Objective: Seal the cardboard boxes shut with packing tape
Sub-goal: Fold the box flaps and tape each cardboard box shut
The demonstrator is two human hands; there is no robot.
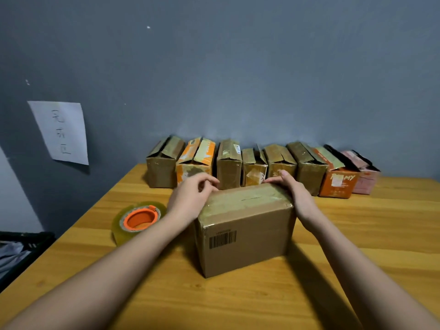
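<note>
A brown cardboard box with a barcode on its front stands in the middle of the wooden table, its top flaps down and covered with shiny tape. My left hand hovers at the box's far left top corner with fingers curled; whether it touches the box is unclear. My right hand rests on the far right top edge, fingers laid over it. A roll of clear packing tape with an orange core lies flat on the table, left of the box.
Several cardboard boxes with loose or raised flaps stand in a row along the grey wall at the table's back. A paper sheet hangs on the wall at left. A dark basket sits beyond the table's left edge.
</note>
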